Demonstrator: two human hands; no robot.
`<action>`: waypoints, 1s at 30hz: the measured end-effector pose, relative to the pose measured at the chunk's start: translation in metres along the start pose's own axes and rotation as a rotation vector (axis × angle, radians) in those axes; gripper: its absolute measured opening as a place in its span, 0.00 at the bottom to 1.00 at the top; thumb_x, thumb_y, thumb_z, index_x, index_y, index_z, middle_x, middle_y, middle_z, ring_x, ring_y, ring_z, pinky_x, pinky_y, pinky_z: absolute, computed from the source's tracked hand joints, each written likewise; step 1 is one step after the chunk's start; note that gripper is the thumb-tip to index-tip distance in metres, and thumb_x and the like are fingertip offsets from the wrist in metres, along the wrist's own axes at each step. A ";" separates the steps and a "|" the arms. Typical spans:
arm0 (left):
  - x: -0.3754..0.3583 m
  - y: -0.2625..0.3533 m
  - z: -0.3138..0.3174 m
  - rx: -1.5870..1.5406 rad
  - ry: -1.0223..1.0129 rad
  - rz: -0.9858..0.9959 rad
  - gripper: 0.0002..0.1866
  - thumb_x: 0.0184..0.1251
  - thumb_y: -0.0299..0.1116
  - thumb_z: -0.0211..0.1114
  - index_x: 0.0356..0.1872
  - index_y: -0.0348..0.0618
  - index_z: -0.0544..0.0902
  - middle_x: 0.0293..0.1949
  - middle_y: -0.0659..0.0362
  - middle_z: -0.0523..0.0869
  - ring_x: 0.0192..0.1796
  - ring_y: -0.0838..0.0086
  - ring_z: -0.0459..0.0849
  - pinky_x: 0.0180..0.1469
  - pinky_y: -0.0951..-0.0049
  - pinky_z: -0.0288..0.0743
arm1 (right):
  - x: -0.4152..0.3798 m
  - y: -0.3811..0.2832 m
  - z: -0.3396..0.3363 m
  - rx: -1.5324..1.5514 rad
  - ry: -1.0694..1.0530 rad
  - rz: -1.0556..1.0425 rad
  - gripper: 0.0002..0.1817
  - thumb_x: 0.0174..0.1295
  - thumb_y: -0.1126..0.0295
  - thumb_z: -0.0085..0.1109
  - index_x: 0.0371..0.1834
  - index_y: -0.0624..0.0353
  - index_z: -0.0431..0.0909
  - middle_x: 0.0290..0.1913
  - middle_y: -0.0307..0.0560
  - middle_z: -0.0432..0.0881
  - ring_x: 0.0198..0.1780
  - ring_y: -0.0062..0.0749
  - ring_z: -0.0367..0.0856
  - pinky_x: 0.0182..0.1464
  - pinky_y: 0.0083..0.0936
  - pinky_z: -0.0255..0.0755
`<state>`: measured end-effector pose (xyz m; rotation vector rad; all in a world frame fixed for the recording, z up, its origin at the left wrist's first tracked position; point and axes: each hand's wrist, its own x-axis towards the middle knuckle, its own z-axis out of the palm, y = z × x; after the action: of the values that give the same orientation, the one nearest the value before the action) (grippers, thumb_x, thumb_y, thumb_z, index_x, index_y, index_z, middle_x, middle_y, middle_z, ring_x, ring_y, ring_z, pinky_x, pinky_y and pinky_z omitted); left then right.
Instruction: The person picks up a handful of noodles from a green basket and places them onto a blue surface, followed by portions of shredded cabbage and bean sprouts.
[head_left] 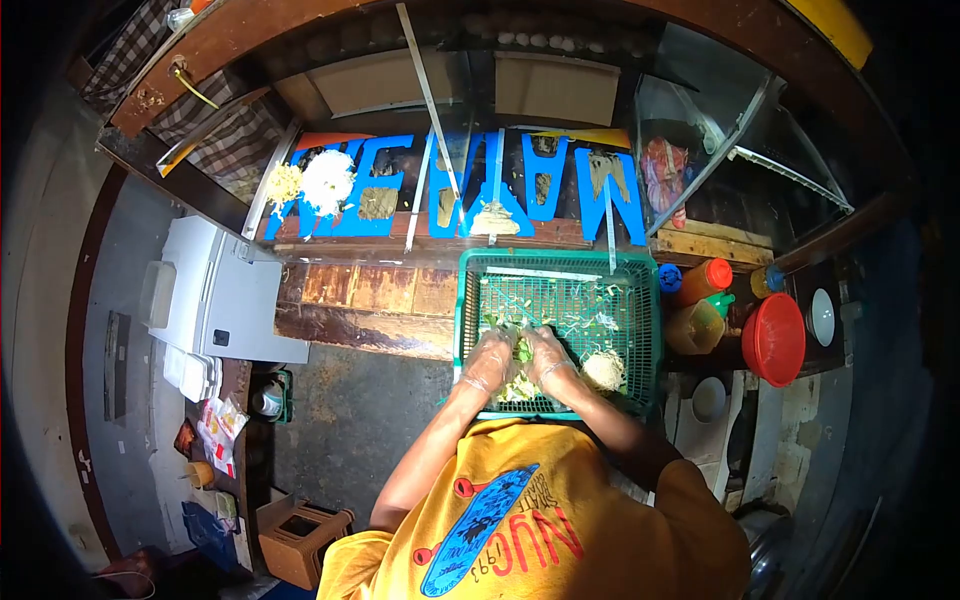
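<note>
Both hands wear thin clear plastic gloves and reach into a green plastic basket (650, 318). My left hand (489, 362) and my right hand (547, 357) face each other with fingers curled, closed around chopped leafy greens (523, 350). Some fingertips are hidden among the leaves. Pale yellowish-green shreds (518, 389) lie just below, between the wrists. To the right of my right hand sits a round clump of pale noodle-like strands (604, 371). Loose white and green bits (600, 322) are scattered over the basket's slatted bottom.
Beyond the basket, a glass case with blue lettering (400, 160) holds a white shredded pile (327, 182), a yellow pile (283, 184) and a beige pile (494, 220). A red bowl (774, 340) and orange-lidded container (704, 282) stand right. A white freezer (215, 290) stands left.
</note>
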<state>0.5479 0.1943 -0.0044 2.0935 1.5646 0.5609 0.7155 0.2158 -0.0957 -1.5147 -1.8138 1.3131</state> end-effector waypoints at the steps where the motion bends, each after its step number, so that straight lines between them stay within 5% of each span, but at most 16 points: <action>1: 0.001 0.003 -0.003 -0.003 -0.004 0.003 0.32 0.49 0.29 0.75 0.59 0.30 0.78 0.43 0.37 0.84 0.49 0.42 0.84 0.51 0.51 0.78 | 0.007 0.022 0.011 0.321 0.018 0.085 0.34 0.50 0.78 0.72 0.66 0.65 0.76 0.63 0.61 0.76 0.64 0.55 0.77 0.66 0.39 0.73; 2: 0.002 0.008 -0.008 -0.008 -0.016 -0.016 0.25 0.51 0.26 0.72 0.53 0.31 0.80 0.42 0.37 0.85 0.48 0.43 0.84 0.52 0.51 0.79 | 0.000 0.006 0.002 0.321 0.022 0.088 0.34 0.50 0.78 0.72 0.66 0.65 0.76 0.63 0.61 0.76 0.64 0.55 0.77 0.66 0.39 0.73; 4: 0.003 0.008 -0.011 -0.017 -0.032 -0.033 0.18 0.53 0.24 0.68 0.48 0.32 0.82 0.41 0.38 0.86 0.48 0.43 0.85 0.52 0.52 0.79 | -0.021 -0.059 -0.032 -0.349 -0.008 -0.128 0.32 0.52 0.77 0.70 0.65 0.64 0.76 0.62 0.63 0.76 0.65 0.56 0.76 0.66 0.41 0.73; 6: 0.003 0.003 -0.010 -0.002 -0.050 -0.010 0.25 0.51 0.27 0.72 0.54 0.34 0.81 0.43 0.38 0.86 0.48 0.43 0.85 0.50 0.52 0.79 | -0.021 -0.067 -0.037 -0.335 0.029 -0.135 0.28 0.52 0.78 0.68 0.61 0.64 0.79 0.61 0.64 0.78 0.65 0.57 0.77 0.66 0.40 0.73; 9: 0.006 0.001 -0.007 -0.032 -0.042 0.008 0.21 0.55 0.29 0.73 0.51 0.34 0.83 0.41 0.38 0.87 0.46 0.43 0.86 0.49 0.51 0.79 | -0.016 -0.069 -0.038 -0.208 0.046 -0.112 0.21 0.51 0.79 0.67 0.51 0.64 0.85 0.56 0.63 0.83 0.58 0.54 0.83 0.62 0.38 0.76; 12: 0.004 0.007 -0.011 -0.099 -0.052 -0.056 0.20 0.57 0.30 0.73 0.51 0.34 0.83 0.43 0.38 0.87 0.47 0.43 0.86 0.50 0.52 0.80 | -0.016 -0.066 -0.034 -0.166 0.090 -0.046 0.20 0.51 0.77 0.67 0.50 0.62 0.85 0.49 0.60 0.86 0.54 0.51 0.86 0.59 0.37 0.77; 16: 0.003 0.011 -0.016 -0.153 -0.047 -0.128 0.19 0.58 0.27 0.72 0.52 0.35 0.84 0.46 0.38 0.87 0.50 0.44 0.86 0.51 0.54 0.80 | -0.017 -0.078 -0.037 -0.139 0.052 0.054 0.20 0.50 0.76 0.70 0.50 0.58 0.86 0.53 0.59 0.86 0.57 0.52 0.84 0.60 0.39 0.77; 18: 0.003 0.010 -0.018 -0.154 -0.018 -0.102 0.19 0.57 0.26 0.71 0.52 0.35 0.84 0.46 0.37 0.87 0.50 0.44 0.86 0.52 0.54 0.80 | -0.018 -0.078 -0.035 -0.175 0.146 -0.073 0.18 0.51 0.77 0.68 0.48 0.61 0.86 0.36 0.55 0.88 0.35 0.42 0.86 0.43 0.34 0.78; 19: 0.002 0.009 -0.019 -0.155 0.013 -0.081 0.19 0.57 0.25 0.70 0.52 0.35 0.85 0.46 0.37 0.87 0.50 0.43 0.86 0.52 0.54 0.80 | -0.018 -0.079 -0.035 -0.175 0.146 -0.072 0.18 0.51 0.77 0.68 0.48 0.61 0.86 0.36 0.55 0.88 0.35 0.42 0.86 0.43 0.34 0.78; 21: 0.001 0.011 -0.023 -0.192 0.043 -0.089 0.19 0.56 0.24 0.70 0.52 0.35 0.85 0.46 0.37 0.87 0.51 0.43 0.86 0.53 0.54 0.80 | -0.018 -0.083 -0.036 -0.089 0.084 0.060 0.19 0.52 0.74 0.70 0.50 0.57 0.86 0.47 0.59 0.88 0.50 0.52 0.87 0.55 0.37 0.80; 25: 0.000 0.022 -0.040 -0.259 0.046 -0.150 0.20 0.56 0.24 0.70 0.52 0.35 0.86 0.46 0.37 0.87 0.52 0.43 0.86 0.55 0.56 0.80 | -0.022 -0.101 -0.043 -0.099 0.106 0.000 0.18 0.53 0.74 0.70 0.49 0.57 0.86 0.45 0.59 0.88 0.47 0.52 0.88 0.51 0.38 0.81; 30: 0.001 0.033 -0.063 -0.271 0.086 -0.166 0.18 0.58 0.25 0.71 0.52 0.33 0.86 0.48 0.38 0.88 0.53 0.46 0.87 0.56 0.58 0.80 | -0.025 -0.127 -0.052 0.007 0.096 0.050 0.17 0.54 0.76 0.70 0.49 0.57 0.86 0.37 0.55 0.88 0.37 0.40 0.87 0.42 0.34 0.79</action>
<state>0.5371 0.1949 0.0655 1.7430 1.5925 0.7650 0.6998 0.2190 0.0431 -1.6007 -1.7204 1.2467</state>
